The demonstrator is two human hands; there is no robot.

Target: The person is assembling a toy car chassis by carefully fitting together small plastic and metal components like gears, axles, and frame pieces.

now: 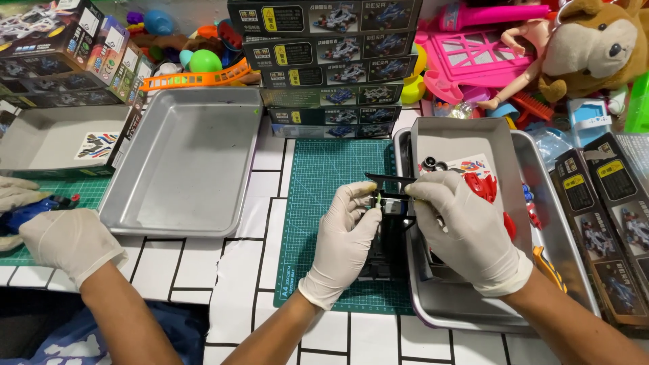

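Left hand: (345,230) gloved in white, wrapped around the left side of the black toy car chassis (387,236), thumb and forefinger pinched narrow right at its top end.
Right hand: (466,226) also gloved, fingers closed tight on a thin black tool (389,179), looks like a small driver or tweezers, can't really tell which.
Chassis spot: sitting over the right edge of the green cutting mat (324,203), just beside the left rim of the right-hand metal tray (561,250), near the front edge of the tabletop (263,270).
Key relation: chassis long axis runs front-to-back, away from the person; the tool lies crosswise to that, pointing left from the right hand. The tip meets the far end of the chassis right where the left fingertips pinch. Both hands are basically touching there, left one carrying the body, right one only on the tool.
Tray stuff: grey box lid (466,145) inside the tray with red car parts (483,186) and small black wheels (433,163) on it.
Elsewhere: empty-looking metal tray (182,162) toward the left, stack of model car boxes (331,61) at the back edge, plush dog (595,44) at the back right corner.
Co-worker: another person's gloved hand (67,243) at the left edge, holding something blue (30,211).
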